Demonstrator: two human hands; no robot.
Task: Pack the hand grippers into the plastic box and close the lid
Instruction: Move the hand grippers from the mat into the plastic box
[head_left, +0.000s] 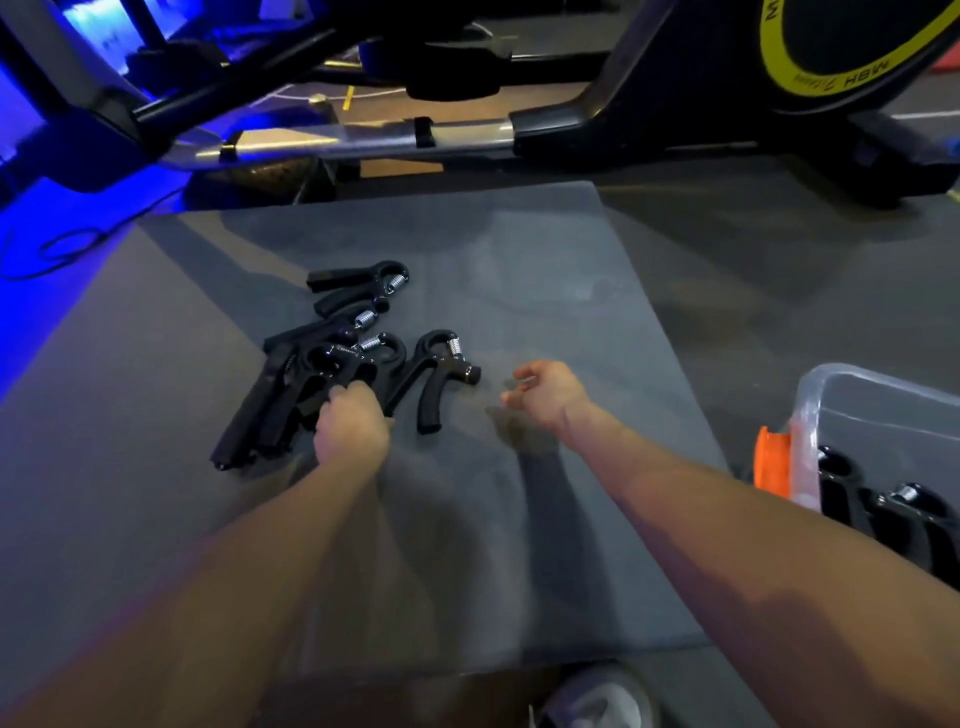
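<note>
Several black hand grippers (311, 364) with steel springs lie in a loose pile on a grey mat (519, 270). My left hand (350, 426) rests on the near end of the pile, fingers curled around one gripper's handle. A single hand gripper (439, 374) lies just right of that hand. My right hand (548, 389) hovers above the mat to its right, fingers loosely apart and holding nothing. The clear plastic box (852, 395) with an orange latch (772, 460) stands at the right edge, with a few grippers (883, 514) inside it. No lid is in view.
An exercise machine (675, 104) with a yellow-ringed flywheel and a metal rail stands beyond the mat's far edge. Blue light falls on the floor at the left, where a cable (52, 249) lies. A shoe tip (597, 696) shows at the bottom.
</note>
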